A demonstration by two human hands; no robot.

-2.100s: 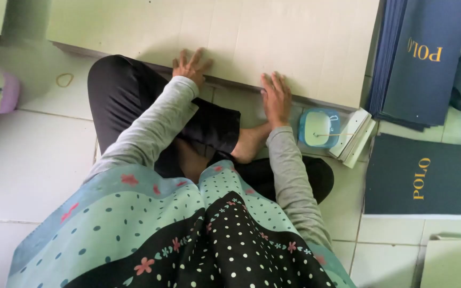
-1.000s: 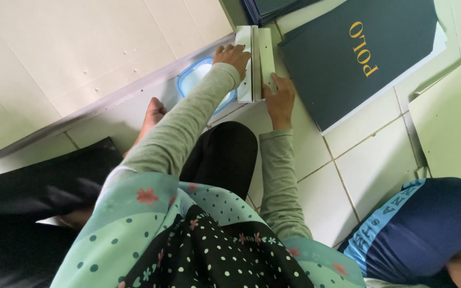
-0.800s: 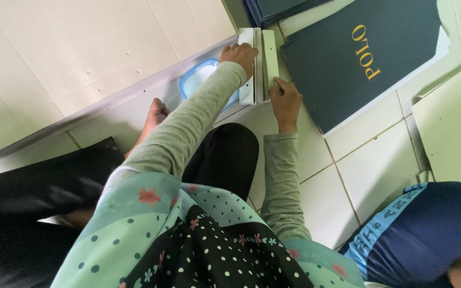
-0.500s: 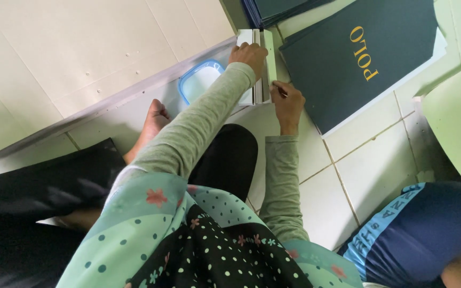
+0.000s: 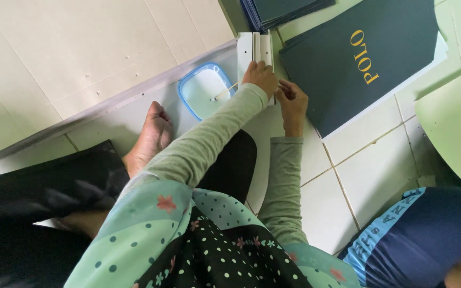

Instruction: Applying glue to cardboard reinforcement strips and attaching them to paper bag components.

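White folded card strips (image 5: 255,47) lie on the tiled floor (image 5: 348,160) between a blue-rimmed glue dish (image 5: 205,89) and a dark blue sheet (image 5: 342,69). Left hand (image 5: 261,78) presses on them, fingers curled together; right hand (image 5: 292,100) pinches their edge.

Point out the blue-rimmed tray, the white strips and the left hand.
Blue-rimmed tray (image 5: 189,89): head view, left rim.
White strips (image 5: 247,45): head view, upper end.
Left hand (image 5: 261,77): head view, back of hand.
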